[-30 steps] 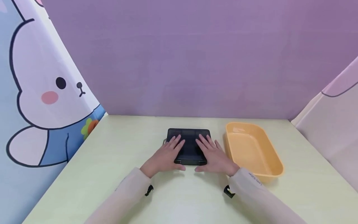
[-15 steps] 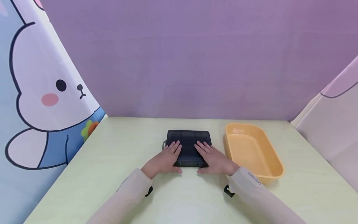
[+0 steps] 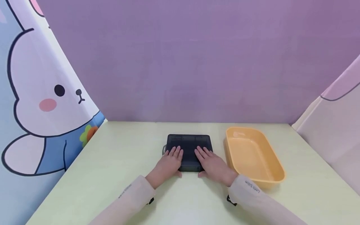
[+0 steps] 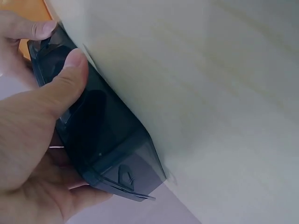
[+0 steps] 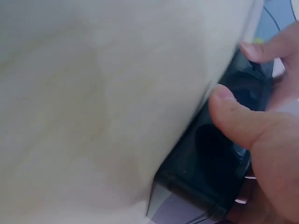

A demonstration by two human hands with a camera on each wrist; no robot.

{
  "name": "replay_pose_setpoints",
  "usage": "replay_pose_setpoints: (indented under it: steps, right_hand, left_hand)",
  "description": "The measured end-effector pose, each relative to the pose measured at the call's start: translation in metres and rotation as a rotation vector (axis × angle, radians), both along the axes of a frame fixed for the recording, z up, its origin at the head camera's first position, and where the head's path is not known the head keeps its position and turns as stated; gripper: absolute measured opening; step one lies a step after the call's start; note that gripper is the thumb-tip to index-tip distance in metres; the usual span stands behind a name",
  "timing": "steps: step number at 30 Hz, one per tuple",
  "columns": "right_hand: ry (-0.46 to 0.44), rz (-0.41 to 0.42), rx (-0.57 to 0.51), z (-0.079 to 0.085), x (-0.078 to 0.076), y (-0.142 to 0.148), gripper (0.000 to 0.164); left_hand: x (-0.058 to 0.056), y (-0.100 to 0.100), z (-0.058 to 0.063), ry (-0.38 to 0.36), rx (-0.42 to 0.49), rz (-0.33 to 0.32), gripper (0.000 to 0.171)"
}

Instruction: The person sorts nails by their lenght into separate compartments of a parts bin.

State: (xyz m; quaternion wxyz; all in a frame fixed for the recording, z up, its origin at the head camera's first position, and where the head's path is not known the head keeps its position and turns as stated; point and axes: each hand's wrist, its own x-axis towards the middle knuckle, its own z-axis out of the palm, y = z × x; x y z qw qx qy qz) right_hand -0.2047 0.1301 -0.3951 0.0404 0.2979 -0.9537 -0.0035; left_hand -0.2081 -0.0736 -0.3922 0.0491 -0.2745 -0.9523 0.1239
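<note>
A dark see-through plastic case [image 3: 189,144] lies flat on the table with its lid down. My left hand [image 3: 168,162] rests on the left part of the lid, fingers straight. On the right part lies my right hand [image 3: 213,164], its fingers also straight. In the left wrist view, the left thumb [image 4: 70,77] is at the front face of the case [image 4: 107,123]. The right thumb [image 5: 226,105] sits against that same face in the right wrist view. What is inside the case cannot be made out.
An orange-yellow tray [image 3: 253,156] stands just right of the case, close to my right forearm. The pale table [image 3: 112,168] reaches back to a purple backdrop [image 3: 180,62]. A small loop handle [image 3: 164,149] sticks out from the case's left side.
Both hands have drawn slightly back toward the front edge of the lid. My thumbs have come in to the front face. The head view has tilted up a little.
</note>
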Motion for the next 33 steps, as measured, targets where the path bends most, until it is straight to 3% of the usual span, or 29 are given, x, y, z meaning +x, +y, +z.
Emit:
replay_pose_setpoints:
  steps: [6, 11, 16, 21, 33]
  right_hand:
    - [0.01, -0.047, -0.004, -0.004, 0.008, -0.002, 0.081]
    - [0.115, -0.057, 0.015, -0.005, 0.017, -0.003, 0.075]
    - [0.228, -0.02, 0.077, -0.007, 0.013, -0.002, 0.071]
    - [0.293, 0.013, 0.099, -0.006, 0.004, -0.004, 0.063]
    - [0.232, -0.007, 0.013, -0.004, 0.006, 0.0, 0.062]
  left_hand:
    - [0.003, 0.001, -0.005, 0.114, -0.038, -0.055, 0.083]
    - [0.005, 0.001, -0.008, 0.188, -0.047, -0.114, 0.075]
    - [0.0, -0.002, -0.009, 0.131, 0.03, -0.133, 0.073]
    - [-0.006, -0.005, -0.004, 0.088, 0.086, -0.098, 0.073]
    - [-0.003, -0.004, -0.003, -0.023, 0.096, -0.075, 0.076]
